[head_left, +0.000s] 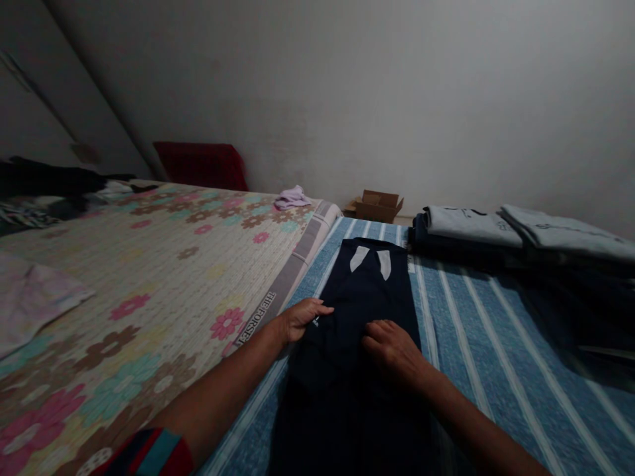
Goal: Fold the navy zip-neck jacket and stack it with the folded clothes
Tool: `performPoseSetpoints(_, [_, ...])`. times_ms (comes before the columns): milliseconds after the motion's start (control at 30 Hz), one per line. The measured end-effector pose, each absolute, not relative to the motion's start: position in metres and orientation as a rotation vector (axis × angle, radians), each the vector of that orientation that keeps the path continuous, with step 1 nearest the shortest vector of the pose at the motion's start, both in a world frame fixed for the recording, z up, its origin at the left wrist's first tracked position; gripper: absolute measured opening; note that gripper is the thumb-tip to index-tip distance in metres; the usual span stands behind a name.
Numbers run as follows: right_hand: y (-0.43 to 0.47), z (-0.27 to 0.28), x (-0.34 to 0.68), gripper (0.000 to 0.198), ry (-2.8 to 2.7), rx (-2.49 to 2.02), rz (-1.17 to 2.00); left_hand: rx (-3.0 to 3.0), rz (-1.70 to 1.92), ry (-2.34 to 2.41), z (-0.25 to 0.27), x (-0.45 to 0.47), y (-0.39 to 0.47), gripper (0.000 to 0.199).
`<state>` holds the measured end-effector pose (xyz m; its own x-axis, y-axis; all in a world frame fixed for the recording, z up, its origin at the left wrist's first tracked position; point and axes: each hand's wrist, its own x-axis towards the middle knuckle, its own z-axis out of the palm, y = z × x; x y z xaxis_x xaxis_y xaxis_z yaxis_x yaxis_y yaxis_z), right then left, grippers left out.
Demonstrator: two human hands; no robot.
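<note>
A dark navy garment (pixel 350 377) lies lengthwise on a blue striped cover (pixel 454 324), left of stacked clothes (pixel 473 228) — the left hand (pixel 300 318) pinching its left edge, the right hand (pixel 394 349) resting curled fingers on its middle, any grip there impossible to tell.

along the right edge of the flowered mattress (pixel 188 252), pale capitals (pixel 256 320) on its grey border (pixel 308 243) read "the forse", the ending unclear; a small white mark (pixel 316 320) at the dark garment's (pixel 342 357) left edge is illegible.
</note>
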<state>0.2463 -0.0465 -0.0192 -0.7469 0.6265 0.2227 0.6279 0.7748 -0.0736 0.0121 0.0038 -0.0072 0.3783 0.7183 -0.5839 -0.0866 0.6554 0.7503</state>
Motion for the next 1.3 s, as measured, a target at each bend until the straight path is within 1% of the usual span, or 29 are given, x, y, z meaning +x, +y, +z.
performPoseSetpoints(200, [-0.046,-0.02,0.25,0.013,-2.788,-1.024,0.024,0.662,0.62,1.107,-0.012,0.008,0.006,0.011])
performPoseSetpoints(333, [-0.044,-0.018,0.251,0.013,-2.804,-1.02,-0.004,0.671,0.611,1.088,-0.007,0.004,-0.003,0.022])
performPoseSetpoints(467, [-0.041,-0.02,0.25,0.012,-2.807,-1.0,-0.039,0.816,0.588,1.014,0.003,0.001,-0.019,0.03])
performPoseSetpoints(600, [-0.04,-0.02,0.25,0.016,-2.819,-0.997,-0.026,0.855,0.539,1.03,0.002,-0.002,-0.026,0.039])
performPoseSetpoints(800, [-0.039,-0.012,0.251,0.016,-2.844,-1.007,0.025,0.741,0.614,1.123,-0.014,-0.008,-0.024,0.038])
performPoseSetpoints(1033, [-0.037,-0.006,0.251,0.017,-2.872,-1.03,0.107,0.752,0.668,1.144,-0.014,-0.006,-0.027,0.04])
performPoseSetpoints(1200, [-0.037,-0.003,0.252,0.018,-2.876,-1.08,0.153,0.897,0.717,1.163,-0.012,0.002,-0.033,0.041])
performPoseSetpoints(1300, [-0.037,-0.002,0.252,0.017,-2.859,-1.082,0.175,0.998,0.78,1.254,-0.008,0.004,-0.034,0.044])
